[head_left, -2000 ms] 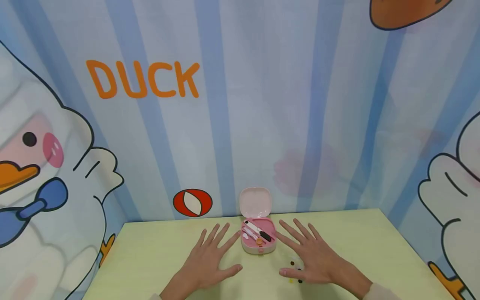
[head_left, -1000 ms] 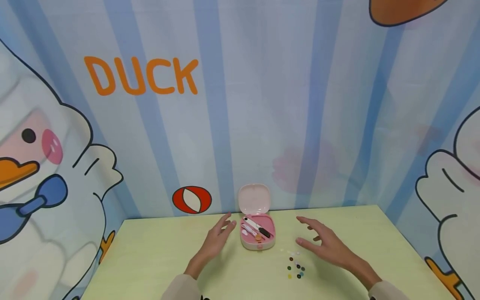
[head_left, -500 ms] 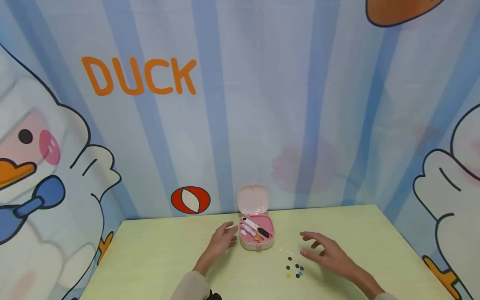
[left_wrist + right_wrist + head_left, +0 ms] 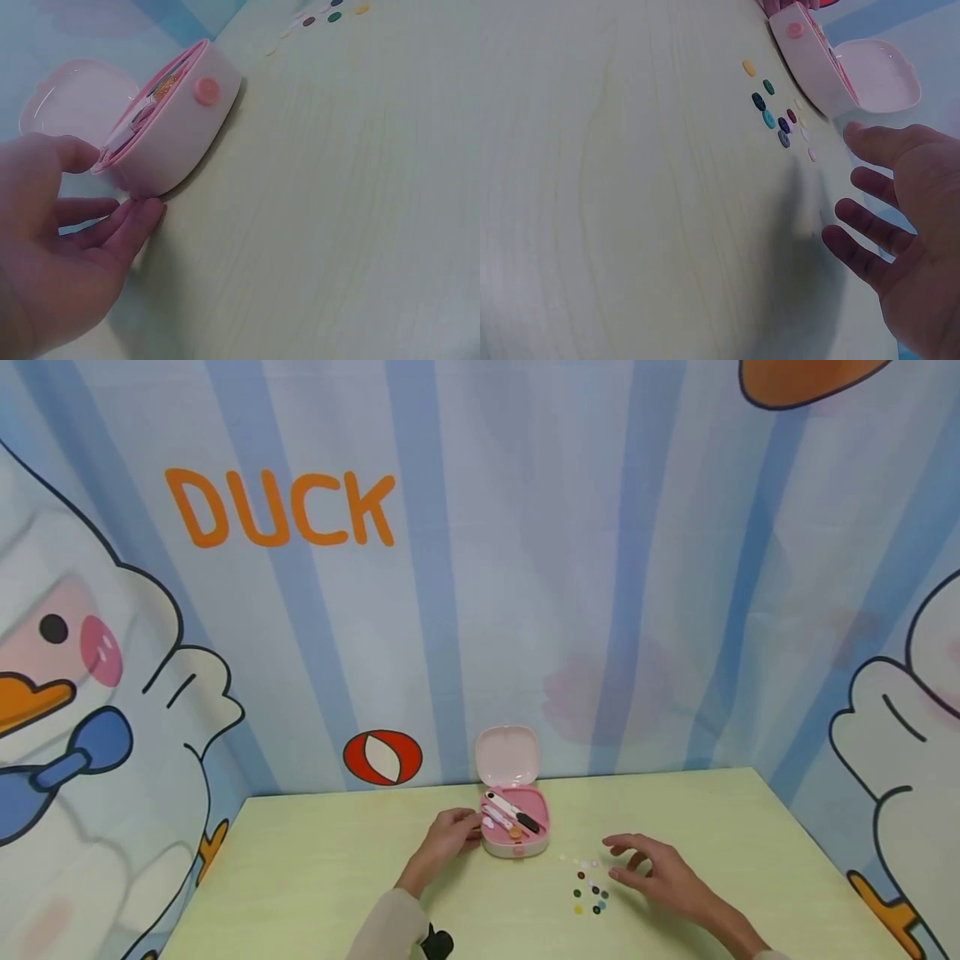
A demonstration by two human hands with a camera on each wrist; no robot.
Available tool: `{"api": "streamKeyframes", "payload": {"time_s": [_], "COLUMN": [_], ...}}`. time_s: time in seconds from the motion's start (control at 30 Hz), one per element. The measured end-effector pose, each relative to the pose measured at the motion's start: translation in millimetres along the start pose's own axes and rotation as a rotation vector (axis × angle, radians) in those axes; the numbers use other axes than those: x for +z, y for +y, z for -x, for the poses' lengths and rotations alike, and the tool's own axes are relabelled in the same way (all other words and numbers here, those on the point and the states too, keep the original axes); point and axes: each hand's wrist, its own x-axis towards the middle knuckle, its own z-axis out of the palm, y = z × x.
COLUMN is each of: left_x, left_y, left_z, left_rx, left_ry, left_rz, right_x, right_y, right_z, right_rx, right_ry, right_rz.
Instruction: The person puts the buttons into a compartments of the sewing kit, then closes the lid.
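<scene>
A small pink sewing box [image 4: 514, 845] stands at the back middle of the table with its lid [image 4: 507, 756] raised. Inside lie a slim white tool with a black end [image 4: 525, 819], a small orange round piece [image 4: 515, 832] and other small items. My left hand [image 4: 444, 843] touches the box's left side; in the left wrist view one fingertip is at the rim and others are low against the wall. Several coloured buttons [image 4: 596, 890] lie scattered right of the box. Beside them my right hand [image 4: 660, 872] hovers with loosely bent fingers, holding nothing.
The pale yellow table [image 4: 315, 877] ends at a striped blue cloth backdrop [image 4: 525, 568] printed with ducks and lettering, right behind the box. A dark round object [image 4: 437, 943] shows beside the left sleeve at the lower edge.
Both hands were spread flat over the table. The left has moved in to the box's side; the right has drawn right, uncovering the buttons, and its fingers have relaxed.
</scene>
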Motion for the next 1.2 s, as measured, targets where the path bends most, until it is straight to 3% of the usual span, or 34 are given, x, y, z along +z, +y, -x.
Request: {"api": "streamKeyframes", "payload": {"time_s": [0.23, 0.77, 1.2], "left_x": [-1.3, -3.1, -6.6], "left_y": [1.7, -3.3, 1.1], "left_z": [-5.0, -8.3, -8.0], "left_rx": [-0.014, -0.024, -0.049], "left_ry": [-0.015, -0.045, -0.062], "left_rz": [-0.026, 0.057, 0.041], "right_x": [4.7, 17.2, 17.6], "right_y": [8.2, 21.4, 17.9], "right_z": [-7.1, -25.0, -28.5], "right_rx": [0.009, 0.025, 0.023], "right_ry": [0.010, -0.020, -0.021], "right_rz": [0.043, 0.192, 0.256]}}
